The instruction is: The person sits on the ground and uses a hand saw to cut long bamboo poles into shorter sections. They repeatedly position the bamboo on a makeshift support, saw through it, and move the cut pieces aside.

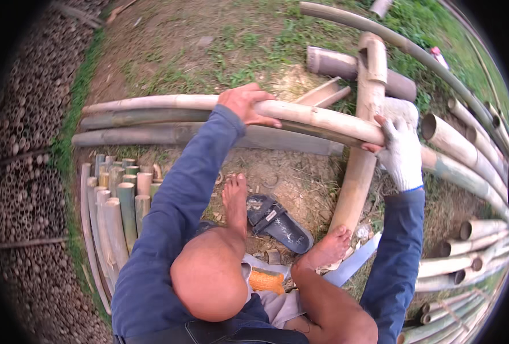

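A long, pale bamboo pole (317,116) lies crosswise in front of me, its right end over a thick bamboo support (357,178). My bare left hand (244,104) is wrapped round the pole near its middle, thumb on the near side. My right hand (401,150), in a white knitted glove with some fingertips bare, grips the right end. Just below the held pole run a darker greenish pole (151,118) and a thick greyish pole (145,136).
Short cut bamboo pieces (127,200) stand at the left beside a large stack of bamboo (25,137). More thick poles (461,143) lie at the right. A dark sandal (280,223), a flat blue-grey strip (355,262) and an orange mesh bundle (266,281) lie near my feet.
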`<state>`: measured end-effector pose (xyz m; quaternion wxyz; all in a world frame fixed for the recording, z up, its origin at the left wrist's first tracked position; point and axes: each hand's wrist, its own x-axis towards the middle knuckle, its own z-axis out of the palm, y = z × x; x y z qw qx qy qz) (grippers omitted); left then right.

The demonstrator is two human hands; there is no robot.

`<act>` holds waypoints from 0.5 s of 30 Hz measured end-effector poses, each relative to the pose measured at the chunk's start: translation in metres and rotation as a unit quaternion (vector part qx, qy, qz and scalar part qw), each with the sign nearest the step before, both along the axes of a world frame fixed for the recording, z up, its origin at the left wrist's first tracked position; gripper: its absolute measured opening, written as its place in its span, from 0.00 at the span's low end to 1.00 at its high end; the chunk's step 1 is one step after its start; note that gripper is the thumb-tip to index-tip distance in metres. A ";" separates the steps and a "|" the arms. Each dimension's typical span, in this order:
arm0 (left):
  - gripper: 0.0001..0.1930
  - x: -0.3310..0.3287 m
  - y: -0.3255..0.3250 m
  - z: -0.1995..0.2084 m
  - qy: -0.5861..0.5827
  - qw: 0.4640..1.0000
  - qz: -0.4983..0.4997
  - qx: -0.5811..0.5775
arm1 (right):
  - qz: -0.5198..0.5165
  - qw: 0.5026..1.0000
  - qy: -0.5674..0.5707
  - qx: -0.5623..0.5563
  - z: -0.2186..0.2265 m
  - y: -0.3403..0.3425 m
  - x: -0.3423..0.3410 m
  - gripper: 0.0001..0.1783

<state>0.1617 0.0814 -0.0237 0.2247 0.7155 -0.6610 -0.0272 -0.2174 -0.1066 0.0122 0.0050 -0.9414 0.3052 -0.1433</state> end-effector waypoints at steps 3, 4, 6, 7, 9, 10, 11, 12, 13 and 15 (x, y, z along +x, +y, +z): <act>0.40 0.005 -0.001 0.002 0.003 0.997 0.023 0.074 | 0.055 0.998 0.003 0.030 0.009 0.001 -0.001 0.46; 0.41 0.009 0.001 0.002 -0.004 0.995 0.036 0.091 | 0.051 0.998 0.030 0.017 0.012 0.001 0.004 0.44; 0.42 0.018 0.000 0.003 -0.010 0.994 0.038 0.101 | 0.066 0.997 0.004 -0.031 0.019 0.007 0.010 0.40; 0.42 0.020 0.000 0.005 -0.009 0.993 0.041 0.114 | 0.069 0.997 0.011 -0.031 0.023 0.010 0.014 0.39; 0.42 0.026 0.001 0.009 -0.002 0.992 0.035 0.123 | 0.078 0.996 0.008 -0.040 0.029 0.012 0.023 0.38; 0.42 0.028 0.003 0.010 -0.006 0.992 0.035 0.120 | 0.088 0.995 -0.004 -0.049 0.030 0.011 0.027 0.38; 0.42 0.031 0.005 0.011 -0.012 0.992 0.037 0.120 | 0.098 0.993 -0.021 -0.062 0.031 0.010 0.031 0.37; 0.42 0.032 0.007 0.011 -0.020 0.992 0.038 0.121 | 0.102 0.993 -0.016 -0.063 0.031 0.009 0.033 0.38; 0.42 0.033 0.010 0.011 -0.021 0.992 0.046 0.113 | 0.104 0.992 -0.012 -0.067 0.030 0.008 0.034 0.38; 0.40 0.031 0.013 0.009 -0.019 0.995 0.044 0.091 | 0.112 0.991 -0.001 -0.078 0.027 0.009 0.032 0.40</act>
